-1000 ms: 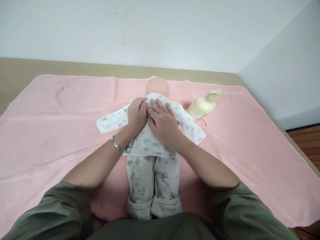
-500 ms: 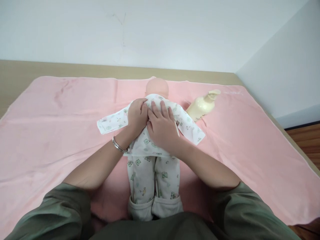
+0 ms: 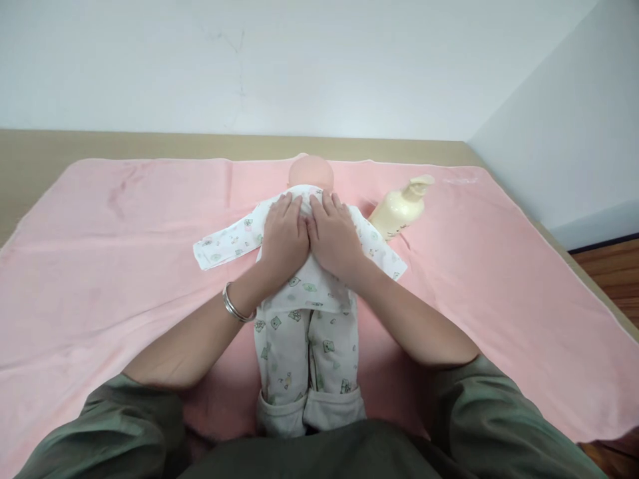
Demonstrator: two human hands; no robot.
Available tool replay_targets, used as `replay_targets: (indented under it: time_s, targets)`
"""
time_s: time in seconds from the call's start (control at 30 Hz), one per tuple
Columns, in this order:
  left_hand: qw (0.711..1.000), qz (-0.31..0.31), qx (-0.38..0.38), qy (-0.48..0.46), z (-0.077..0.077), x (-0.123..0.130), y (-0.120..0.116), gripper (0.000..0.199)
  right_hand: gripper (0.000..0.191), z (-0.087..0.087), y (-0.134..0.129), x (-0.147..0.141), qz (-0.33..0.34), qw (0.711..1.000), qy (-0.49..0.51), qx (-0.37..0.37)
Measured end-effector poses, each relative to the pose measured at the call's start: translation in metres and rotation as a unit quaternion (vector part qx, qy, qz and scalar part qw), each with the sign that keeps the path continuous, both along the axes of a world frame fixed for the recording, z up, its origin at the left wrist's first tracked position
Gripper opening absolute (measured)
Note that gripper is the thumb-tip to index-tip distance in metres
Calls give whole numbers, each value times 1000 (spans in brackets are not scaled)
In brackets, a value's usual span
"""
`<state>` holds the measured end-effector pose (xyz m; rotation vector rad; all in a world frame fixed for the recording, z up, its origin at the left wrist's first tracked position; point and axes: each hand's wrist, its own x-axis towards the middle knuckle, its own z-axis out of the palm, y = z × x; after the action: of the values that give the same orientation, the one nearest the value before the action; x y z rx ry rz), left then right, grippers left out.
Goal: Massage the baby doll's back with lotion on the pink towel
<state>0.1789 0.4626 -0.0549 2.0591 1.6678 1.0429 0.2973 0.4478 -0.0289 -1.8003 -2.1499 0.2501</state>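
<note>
A baby doll [image 3: 310, 171] lies face down, its bare head at the far end. It wears a white printed top [image 3: 314, 293] with the sleeves spread to both sides, and matching trousers [image 3: 284, 359] whose cuffs point towards me. My left hand [image 3: 285, 236] rests flat on the left half of the doll's upper back, fingers stretched out. Beside it, my right hand [image 3: 335, 236] lies flat on the right half, fingers extended towards the head. The two thumbs meet near the middle of the back. Neither hand grasps anything.
A pink blanket [image 3: 124, 286] covers most of the wooden table [image 3: 164, 143]. On it, a cream pump bottle [image 3: 399, 209] leans or lies beside the doll's right-hand sleeve. A white wall [image 3: 319, 66] stands behind, another at the right.
My left hand has turned from gripping sideways to lying flat with fingers forward on the upper back. My right hand has shifted slightly up and right, its fingers closer together.
</note>
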Motion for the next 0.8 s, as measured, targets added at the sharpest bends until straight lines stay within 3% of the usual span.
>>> replay_targets:
  time_s: [0.13, 0.23, 0.43, 0.57, 0.7, 0.8]
  targets:
    - [999, -6, -29, -27, 1, -12, 23, 47, 56, -2, -21, -14, 23, 999, -25, 33]
    - [999, -16, -27, -7, 3, -14, 26, 46, 57, -3, -18, -13, 32, 999, -14, 25]
    - [996, -20, 2, 86, 5, 7, -11, 55, 60, -5, 23, 14, 0, 999, 29, -16]
    - [996, -43, -9, 77, 8, 15, -27, 58, 63, -5, 30, 17, -28, 999, 31, -17]
    - [997, -25, -68, 20, 8, 3, -11, 62, 59, -4, 11, 4, -29, 1000, -4, -9]
    - [998, -21, -50, 4, -3, -12, 12, 58, 59, -5, -9, -8, -7, 999, -26, 22]
